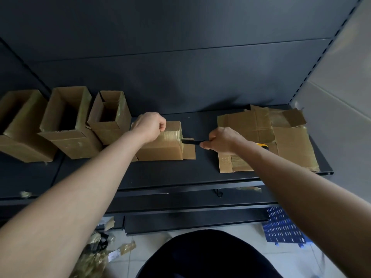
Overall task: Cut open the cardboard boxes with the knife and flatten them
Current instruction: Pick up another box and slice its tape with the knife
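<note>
A taped cardboard box (160,149) lies on its side in the middle of the dark shelf (170,175). My left hand (149,126) presses down on its top, fingers curled over the taped edge. My right hand (222,140) grips a yellow-and-black utility knife (191,141); its tip meets the box's right end at the tape. Three open-topped boxes stand in a row to the left: one (109,119) touching the held box, one (66,121) further left, one (20,125) at the frame edge. Flattened cardboard (271,137) is piled at the right.
The dark back panel of the shelving rises behind the boxes. A grey wall (341,77) closes the right side. On the floor below lie crumpled tape scraps (96,255) at the left and a blue perforated crate (285,227) at the right.
</note>
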The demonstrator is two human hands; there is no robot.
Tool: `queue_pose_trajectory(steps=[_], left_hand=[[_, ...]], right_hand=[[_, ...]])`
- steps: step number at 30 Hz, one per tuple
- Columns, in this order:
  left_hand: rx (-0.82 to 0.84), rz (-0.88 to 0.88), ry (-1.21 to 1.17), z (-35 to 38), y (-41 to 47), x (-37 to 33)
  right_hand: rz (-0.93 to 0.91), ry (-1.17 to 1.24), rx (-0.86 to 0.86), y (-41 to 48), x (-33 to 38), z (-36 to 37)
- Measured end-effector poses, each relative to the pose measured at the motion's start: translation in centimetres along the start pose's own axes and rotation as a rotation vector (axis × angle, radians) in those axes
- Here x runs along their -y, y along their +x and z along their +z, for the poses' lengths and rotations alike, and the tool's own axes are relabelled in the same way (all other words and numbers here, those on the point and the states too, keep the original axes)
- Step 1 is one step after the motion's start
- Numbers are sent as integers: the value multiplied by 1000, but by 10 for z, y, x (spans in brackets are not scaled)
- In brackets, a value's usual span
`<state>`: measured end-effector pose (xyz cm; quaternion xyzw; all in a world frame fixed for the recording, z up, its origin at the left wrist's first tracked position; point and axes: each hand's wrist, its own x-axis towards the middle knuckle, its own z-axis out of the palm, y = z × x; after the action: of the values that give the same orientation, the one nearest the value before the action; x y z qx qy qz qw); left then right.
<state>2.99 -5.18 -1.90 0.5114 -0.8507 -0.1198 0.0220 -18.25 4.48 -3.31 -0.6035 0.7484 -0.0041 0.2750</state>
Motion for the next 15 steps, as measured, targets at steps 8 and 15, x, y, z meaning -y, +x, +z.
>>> queue_pose_trajectory(steps=[8,15], left_hand=[[59,-51,-30,-1,5,-1],[77,-52,-28,-2,8,-2]], right_hand=[[-13,-13,-15,1,4,-2],[2,27,-96,4,4,-3]])
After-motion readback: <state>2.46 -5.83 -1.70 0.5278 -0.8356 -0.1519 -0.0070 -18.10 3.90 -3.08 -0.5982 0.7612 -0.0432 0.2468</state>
